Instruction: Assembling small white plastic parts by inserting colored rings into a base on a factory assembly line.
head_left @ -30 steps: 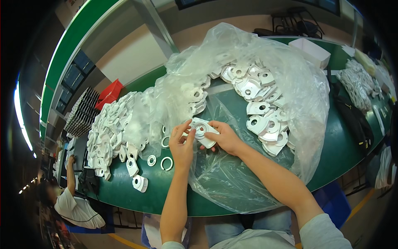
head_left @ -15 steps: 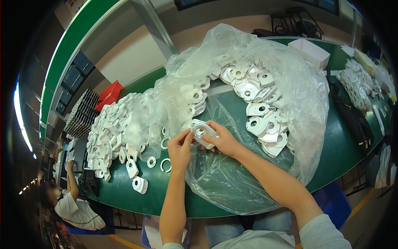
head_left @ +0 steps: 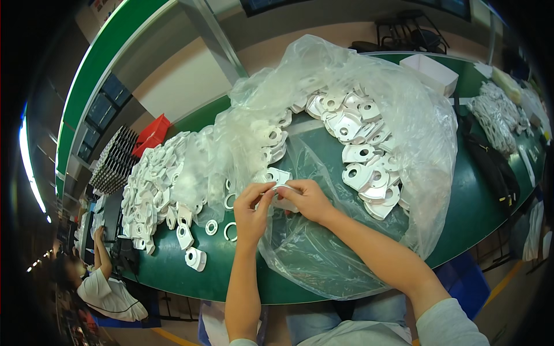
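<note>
Both my hands meet over a clear plastic sheet in the middle of the green table [head_left: 167, 271]. Between them is a white plastic part [head_left: 287, 204], largely covered by my fingers. My left hand [head_left: 253, 209] pinches its left side with thumb and forefinger. From the right, my right hand [head_left: 309, 199] grips it, fingers curled and thumb toward the left thumb. Just beyond the fingertips shows a white rounded piece with a hole [head_left: 280, 175]; whether it is separate from the held part I cannot tell. Loose white rings [head_left: 212, 227] lie left of my left hand.
A big clear plastic bag [head_left: 427, 150] spreads open around white holed parts [head_left: 358, 153]. More such parts form a heap [head_left: 153, 193] at left, by a red bin [head_left: 152, 135] and stacked trays [head_left: 113, 157]. A white box [head_left: 430, 74] stands far right. Another person [head_left: 109, 291] sits at left.
My hands have closed in around the white part, thumbs now together on top. The part has tilted, and less of its face shows. The right fingers are more curled.
</note>
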Demonstrator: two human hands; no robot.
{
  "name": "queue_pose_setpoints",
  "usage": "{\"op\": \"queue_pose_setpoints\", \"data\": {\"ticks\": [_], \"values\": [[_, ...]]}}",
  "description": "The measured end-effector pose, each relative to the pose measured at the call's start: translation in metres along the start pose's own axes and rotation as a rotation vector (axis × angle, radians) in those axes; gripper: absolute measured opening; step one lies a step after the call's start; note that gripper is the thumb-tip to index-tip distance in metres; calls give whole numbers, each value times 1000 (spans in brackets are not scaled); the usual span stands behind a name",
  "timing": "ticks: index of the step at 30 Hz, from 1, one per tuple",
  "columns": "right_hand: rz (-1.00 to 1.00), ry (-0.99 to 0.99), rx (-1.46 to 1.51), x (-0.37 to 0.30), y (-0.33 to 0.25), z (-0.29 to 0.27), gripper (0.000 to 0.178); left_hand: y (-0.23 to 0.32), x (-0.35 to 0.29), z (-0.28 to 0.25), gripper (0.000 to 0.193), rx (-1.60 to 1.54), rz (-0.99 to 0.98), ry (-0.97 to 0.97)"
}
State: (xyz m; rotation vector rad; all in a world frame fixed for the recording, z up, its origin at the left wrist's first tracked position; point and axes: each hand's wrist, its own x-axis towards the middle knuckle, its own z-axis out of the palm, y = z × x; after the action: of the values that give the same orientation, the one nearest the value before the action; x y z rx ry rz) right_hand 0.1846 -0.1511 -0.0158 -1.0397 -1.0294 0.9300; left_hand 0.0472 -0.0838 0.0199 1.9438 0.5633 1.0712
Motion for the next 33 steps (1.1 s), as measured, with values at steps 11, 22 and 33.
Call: {"op": "queue_pose_setpoints", "data": {"ticks": [11,22,33], "values": [[3,81,-57,5,4,0,43,10,1,12,14,219,-32,-32],[104,-45,203,0,1,-4,46,-3,-46,-102,18,153,-351,141],[76,-38,155,2,4,9,39,-27,21,-275,53,322,-417,702]]}}
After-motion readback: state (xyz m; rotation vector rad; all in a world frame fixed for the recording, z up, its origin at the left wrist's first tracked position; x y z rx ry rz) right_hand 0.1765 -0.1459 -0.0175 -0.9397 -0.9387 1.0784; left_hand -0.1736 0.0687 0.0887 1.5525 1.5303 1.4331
